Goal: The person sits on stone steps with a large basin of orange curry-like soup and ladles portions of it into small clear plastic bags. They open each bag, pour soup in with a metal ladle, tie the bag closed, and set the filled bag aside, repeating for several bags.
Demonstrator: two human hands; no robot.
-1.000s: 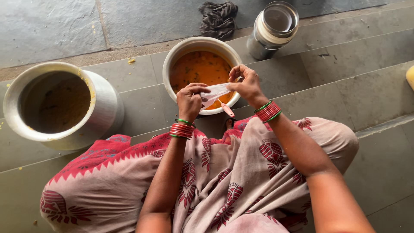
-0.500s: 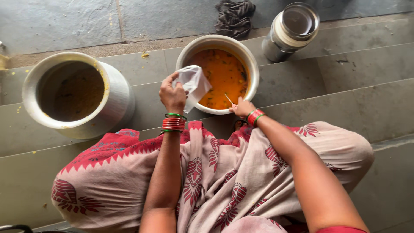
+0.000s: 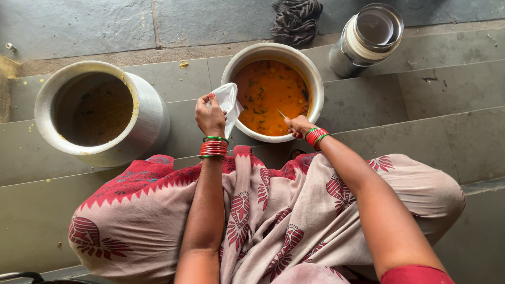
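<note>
A round metal pot of orange curry stands on the grey stone floor in front of me. My left hand holds a small clear plastic bag upright beside the pot's left rim. At the pot's near edge my right hand grips a thin ladle handle that dips into the curry. Red and green bangles ring both wrists. My patterned pink and red cloth covers my lap below.
A large metal pot with yellowish food stands to the left. A steel lidded container lies at the upper right, with a dark crumpled cloth beside it. Stone steps run across the floor.
My left hand took the plastic bag away from over the curry to the pot's left side. My right hand dropped to the pot's near rim and holds the ladle in the curry.
</note>
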